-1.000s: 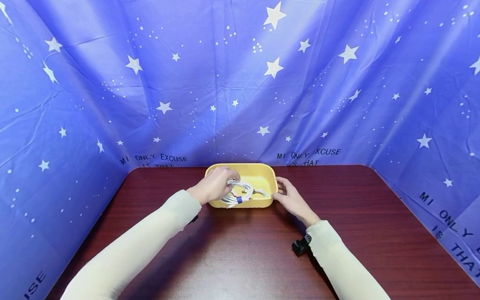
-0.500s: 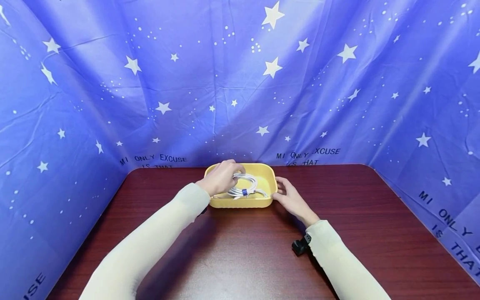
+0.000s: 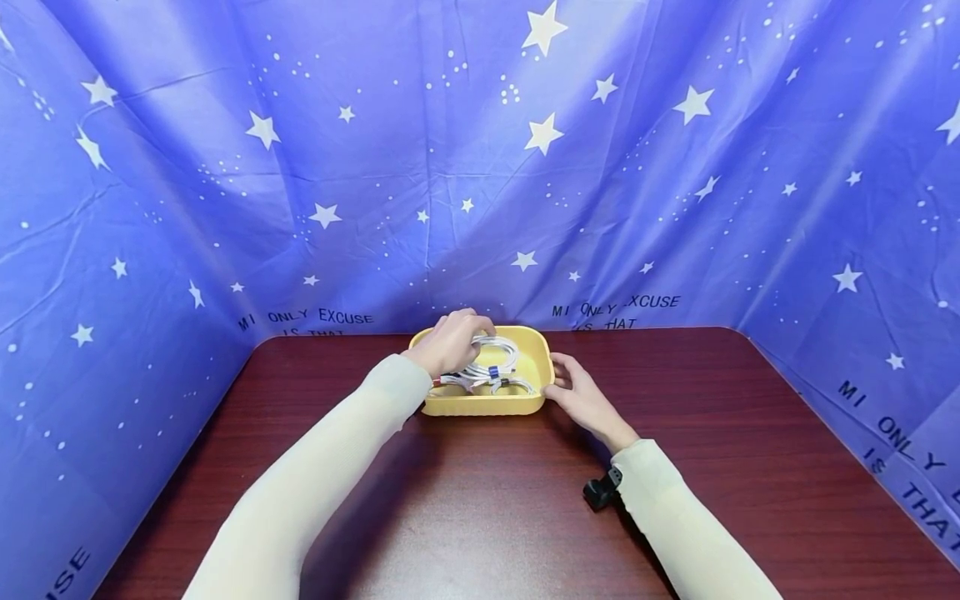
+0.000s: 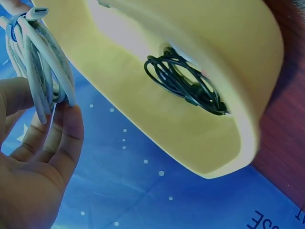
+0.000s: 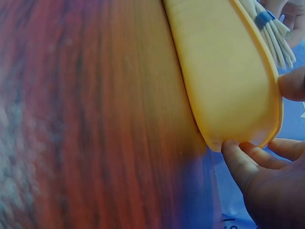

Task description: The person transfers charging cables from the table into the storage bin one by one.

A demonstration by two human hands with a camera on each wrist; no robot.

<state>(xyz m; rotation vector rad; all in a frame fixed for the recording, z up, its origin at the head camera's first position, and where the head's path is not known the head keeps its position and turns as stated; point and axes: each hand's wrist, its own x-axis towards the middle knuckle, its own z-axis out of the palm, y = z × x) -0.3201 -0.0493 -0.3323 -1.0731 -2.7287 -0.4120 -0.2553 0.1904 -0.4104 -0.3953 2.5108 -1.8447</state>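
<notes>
A coiled white cable (image 4: 43,62), bundled with a blue tie (image 3: 492,372), hangs from my left hand (image 3: 450,343). The thumb and fingertips pinch the coil's edge, and a metal plug shows on it in the left wrist view. This hand is over the left part of a yellow box (image 3: 487,406). My right hand (image 3: 592,404) holds the box's right end at the front corner, thumb and fingers against its wall and rim. Inside the box lie a smaller white cable (image 3: 517,385), something with a red part (image 3: 442,381) at the left, and a coiled black cable (image 4: 183,81).
The box stands near the back edge of a dark red wood-grain table (image 3: 480,500). A blue curtain (image 3: 375,167) with white stars rises behind it and on both sides. A black wrist device (image 3: 602,490) sits under the right sleeve.
My left hand has shifted right and farther back over the box, carrying the white cable coil with it, baring the thing with the red part. My right hand has stayed at the box's end.
</notes>
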